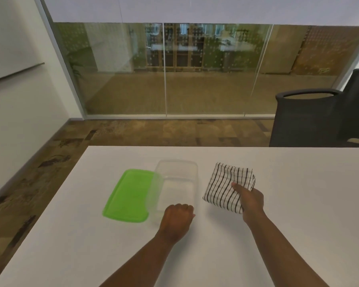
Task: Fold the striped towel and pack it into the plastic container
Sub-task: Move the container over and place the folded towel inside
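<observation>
Right hand (250, 200) grips folded towel (228, 186) (fingers hidden underneath); left hand (177, 219) fisted at container (175, 183).

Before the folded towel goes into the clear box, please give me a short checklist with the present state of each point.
1. Striped black-and-white cloth towel folded compact: ok.
2. Right hand gripping towel: ok.
3. Clear plastic rectangular container open and empty: ok.
4. Green plastic lid off, lying left of container: ok.
5. Left hand steadying container's near edge: ok.
6. Towel small enough to fit: cannot tell.
</observation>
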The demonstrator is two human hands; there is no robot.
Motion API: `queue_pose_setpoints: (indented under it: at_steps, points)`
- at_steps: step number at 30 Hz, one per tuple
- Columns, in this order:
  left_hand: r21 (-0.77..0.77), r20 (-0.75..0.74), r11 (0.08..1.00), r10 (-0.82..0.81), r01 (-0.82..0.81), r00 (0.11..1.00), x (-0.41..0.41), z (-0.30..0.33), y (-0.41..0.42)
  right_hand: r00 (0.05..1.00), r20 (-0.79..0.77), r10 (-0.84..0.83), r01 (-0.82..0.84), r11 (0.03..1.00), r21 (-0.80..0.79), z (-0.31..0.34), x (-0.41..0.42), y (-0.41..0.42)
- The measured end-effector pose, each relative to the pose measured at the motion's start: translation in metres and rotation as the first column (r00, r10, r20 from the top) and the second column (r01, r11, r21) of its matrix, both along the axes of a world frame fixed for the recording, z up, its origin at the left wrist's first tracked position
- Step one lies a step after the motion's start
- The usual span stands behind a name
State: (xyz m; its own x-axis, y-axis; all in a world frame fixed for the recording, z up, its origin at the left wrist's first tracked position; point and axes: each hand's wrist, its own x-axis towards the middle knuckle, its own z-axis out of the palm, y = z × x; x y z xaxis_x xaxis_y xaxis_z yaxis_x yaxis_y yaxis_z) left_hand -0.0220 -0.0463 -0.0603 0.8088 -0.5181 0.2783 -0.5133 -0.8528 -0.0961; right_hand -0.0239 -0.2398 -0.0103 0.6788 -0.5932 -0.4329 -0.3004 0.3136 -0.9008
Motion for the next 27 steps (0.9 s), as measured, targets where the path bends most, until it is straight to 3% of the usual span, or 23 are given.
queue_pose_setpoints:
  at_steps: [11, 14, 16, 17, 18, 19, 20, 21, 22, 24, 26, 27]
  points:
    - [0.054, 0.021, 0.993, -0.104, 0.102, 0.994, -0.023, -0.026, -0.04, 0.999, 0.038, 0.018, -0.018, 1.0, 0.005, 0.001, 0.004, -0.014]
    - [-0.106, -0.11, 0.991, -0.099, 0.087, 0.989, -0.02, -0.021, -0.039, 0.997, 0.064, 0.052, -0.053, 0.998, 0.026, 0.003, 0.007, -0.014]
    - [-0.328, -0.162, 0.942, 0.017, -0.07, 0.987, -0.015, -0.02, -0.034, 0.989, 0.098, 0.111, -0.12, 0.989, 0.09, 0.006, 0.009, -0.014]
    - [-0.494, -0.253, 0.846, 0.079, -0.199, 0.964, -0.01, -0.019, -0.032, 0.983, 0.116, 0.142, -0.158, 0.977, 0.142, 0.008, 0.01, -0.014]
    - [-0.649, -0.426, 0.665, 0.084, -0.369, 0.901, -0.003, -0.013, -0.03, 0.976, 0.133, 0.173, -0.197, 0.96, 0.201, 0.009, 0.011, -0.013]
    - [-0.737, -0.603, 0.389, -0.012, -0.552, 0.797, 0.006, -0.005, -0.028, 0.968, 0.147, 0.204, -0.236, 0.937, 0.255, 0.009, 0.013, -0.011]
    - [-0.693, -0.718, 0.108, -0.186, -0.712, 0.671, 0.017, 0.006, -0.024, 0.959, 0.155, 0.238, -0.275, 0.916, 0.293, 0.009, 0.014, -0.009]
    - [-0.567, -0.754, -0.043, -0.377, -0.823, 0.538, 0.028, 0.015, -0.019, 0.948, 0.152, 0.281, -0.315, 0.899, 0.304, 0.008, 0.016, -0.005]
    - [-0.473, -0.733, -0.065, -0.524, -0.879, 0.434, 0.039, 0.021, -0.013, 0.934, 0.138, 0.329, -0.356, 0.888, 0.292, 0.007, 0.017, -0.001]
    - [-0.456, -0.698, 0.05, -0.64, -0.889, 0.322, 0.053, 0.028, -0.003, 0.902, 0.092, 0.422, -0.432, 0.873, 0.228, 0.004, 0.018, 0.01]
    - [-0.522, -0.731, 0.178, -0.597, -0.834, 0.33, 0.058, 0.032, 0.005, 0.874, 0.076, 0.479, -0.485, 0.854, 0.19, 0.002, 0.02, 0.019]
    - [-0.565, -0.74, 0.206, -0.554, -0.799, 0.381, 0.06, 0.031, 0.008, 0.867, 0.092, 0.49, -0.498, 0.845, 0.196, 0.0, 0.022, 0.021]
